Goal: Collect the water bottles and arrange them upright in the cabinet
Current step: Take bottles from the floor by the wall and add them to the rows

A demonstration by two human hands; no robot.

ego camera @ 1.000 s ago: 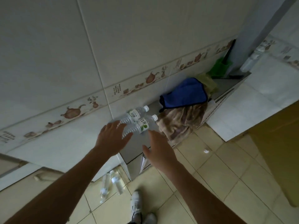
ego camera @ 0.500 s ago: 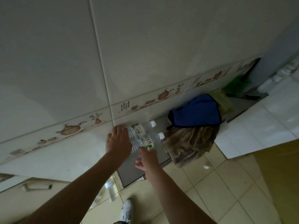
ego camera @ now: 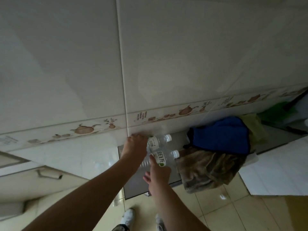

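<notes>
Both hands have closed in since a second ago, when they hung spread and short of the bottles. Now the left hand (ego camera: 135, 147) is down over the base end of the far bottle (ego camera: 157, 142), fingers curled round it, right against the wall tile (ego camera: 83, 80). The right hand (ego camera: 157, 172) has come up under the near bottle (ego camera: 164, 158), thumb pressed along its label; its fingers seem to wrap beneath, though they're hidden from here. Both bottles lie on their sides on the grey counter (ego camera: 133, 184), side by side and touching, white caps pointing right toward the blue cloth (ego camera: 220, 139) and the brown towel (ego camera: 208, 170) hanging off the edge.

Labels: the near bottle's white wrap carries large Chinese characters, "白开" readable, with a green mark below. The far bottle's label has a block of small print, too fine to read. The wall's border strip (ego camera: 186, 110) shows brown teapots and tiny vertical writing, illegible.
</notes>
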